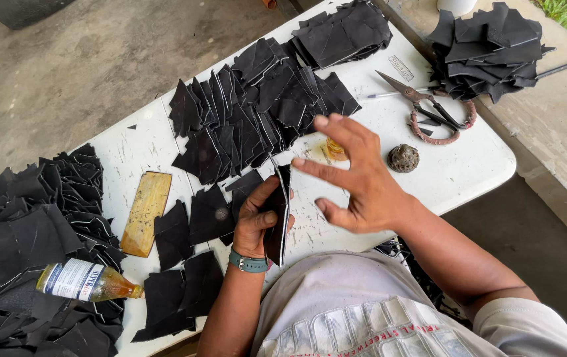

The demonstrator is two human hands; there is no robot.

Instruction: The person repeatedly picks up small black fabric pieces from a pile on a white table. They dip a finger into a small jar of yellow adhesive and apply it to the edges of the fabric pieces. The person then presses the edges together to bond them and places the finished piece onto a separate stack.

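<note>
Two bare hands meet over the near edge of a white table (469, 173), one busy and one free. The left hand (257, 218), with a green watch band (248, 263) on its wrist, is closed around a thin stack of black pieces (279, 215) held on edge, thumb on one face and fingers wrapped behind, so the stack stands nearly upright just above the tabletop in front of the person's grey shirt (349, 311). The right hand (359, 182) holds nothing: its fingers are spread wide and flat, with the index fingertip close to the top of the stack, though whether it touches cannot be told. Overlapping black cut pieces (257, 112) lie fanned across the middle of the table, with further heaps at the far edge (346, 30), on the ledge to the right (488, 49) and piled at the left (25, 231). A bottle of amber liquid (88, 282) lies on its side against the left pile, near a worn yellow board (146, 211). Scissors (429, 109) with rusty handles rest beyond the right hand, beside a small round dark object (403, 158).
</note>
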